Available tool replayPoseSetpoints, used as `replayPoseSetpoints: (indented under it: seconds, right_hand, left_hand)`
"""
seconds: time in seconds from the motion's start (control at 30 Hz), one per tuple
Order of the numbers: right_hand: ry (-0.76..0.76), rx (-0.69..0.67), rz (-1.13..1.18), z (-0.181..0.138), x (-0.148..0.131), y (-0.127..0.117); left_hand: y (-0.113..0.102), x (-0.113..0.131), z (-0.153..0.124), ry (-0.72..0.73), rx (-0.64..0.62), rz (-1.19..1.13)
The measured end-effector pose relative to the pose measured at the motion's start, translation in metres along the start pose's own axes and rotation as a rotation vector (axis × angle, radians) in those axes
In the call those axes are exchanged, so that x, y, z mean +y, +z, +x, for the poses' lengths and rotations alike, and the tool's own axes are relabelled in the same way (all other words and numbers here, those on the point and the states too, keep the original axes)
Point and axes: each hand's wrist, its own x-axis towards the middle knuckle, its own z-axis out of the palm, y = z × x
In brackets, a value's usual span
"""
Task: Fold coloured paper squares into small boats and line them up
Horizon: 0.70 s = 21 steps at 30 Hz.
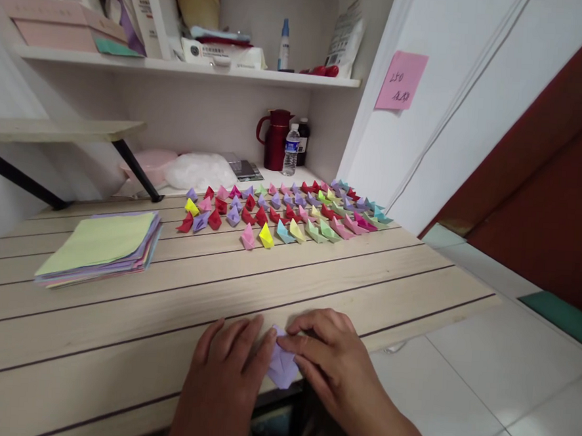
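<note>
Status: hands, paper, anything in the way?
Left hand and right hand both touching folded purple paper. Paper at table near edge. Paper boats and paper stack farther back, apart from hands.

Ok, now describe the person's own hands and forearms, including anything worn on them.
The left hand and the right hand are both bare, with no gloves, rings or markings that I can make out. The right forearm shows no sleeve, watch or bracelet up to the picture's edge. Too little of the left forearm shows to judge.
</note>
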Motion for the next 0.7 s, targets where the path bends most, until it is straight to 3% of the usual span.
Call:
replayPoseSetpoints:
  seconds: [0.2, 0.33, 0.5, 0.7]
  right_hand:
    - [-0.04, -0.106, 0.047, -0.001, 0.002, -0.01]
    - [-0.043, -0.141, 0.092, -0.003, 0.005, -0.013]
    - [-0.004, -0.162, 0.114, -0.002, 0.004, -0.016]
    - [0.029, -0.229, 0.173, -0.005, 0.006, -0.024]
  left_hand:
    - [0.016, 0.009, -0.006, -0.102, 0.104, -0.08]
    - [0.01, 0.01, -0.007, -0.146, 0.148, -0.205]
    - [0.0, 0.01, -0.007, -0.098, 0.097, -0.25]
    - [0.007, 0.011, -0.008, -0.103, 0.102, -0.28]
